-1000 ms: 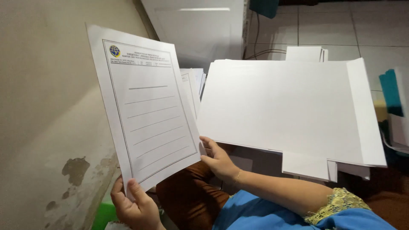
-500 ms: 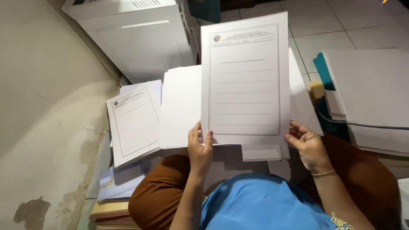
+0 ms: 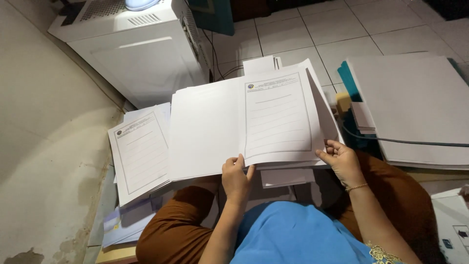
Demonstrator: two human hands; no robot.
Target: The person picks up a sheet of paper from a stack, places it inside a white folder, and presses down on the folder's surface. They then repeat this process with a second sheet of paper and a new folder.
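The white lined printed form sheet (image 3: 278,117) lies atop a blank white paper stack (image 3: 205,132), with tiled floor beyond its far edge. My left hand (image 3: 236,177) pinches its near edge; my right hand (image 3: 342,159) grips the near right corner.

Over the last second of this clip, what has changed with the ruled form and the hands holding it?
The ruled form has come down from upright in front of the camera to lie on the blank stack across the lap. The left hand shifted from the sheet's corner to its lower edge; the right hand took its other corner. The second form by the wall and the white machine stayed put.
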